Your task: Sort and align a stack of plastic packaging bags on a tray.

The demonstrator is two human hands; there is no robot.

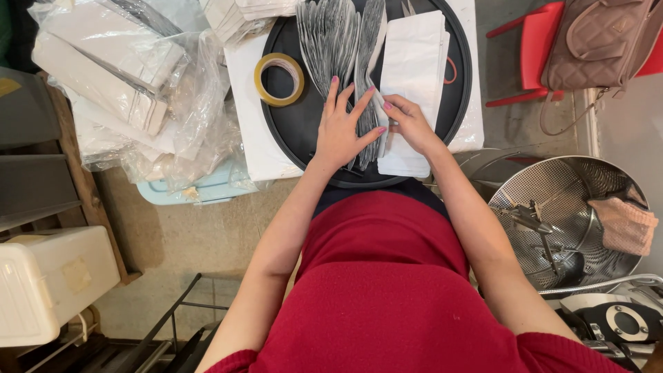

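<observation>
A round black tray [297, 131] lies before me with fanned grey paper bags [330, 41] and a stack of white paper bags [413, 62] on it. My left hand [340, 128] rests flat, fingers spread, on the tray at the lower end of the grey bags. My right hand [409, 123] pinches the edge of a grey folded bag [367, 62] between the two piles, over the white stack's lower part. A roll of yellow tape [279, 79] sits at the tray's left rim.
Clear plastic packs of white paper bags [117, 76] are piled at the left. A perforated metal bowl [573, 221] with tools and a pink cloth [627, 224] stands at the right. A red chair [535, 48] with a quilted handbag [601, 38] is top right.
</observation>
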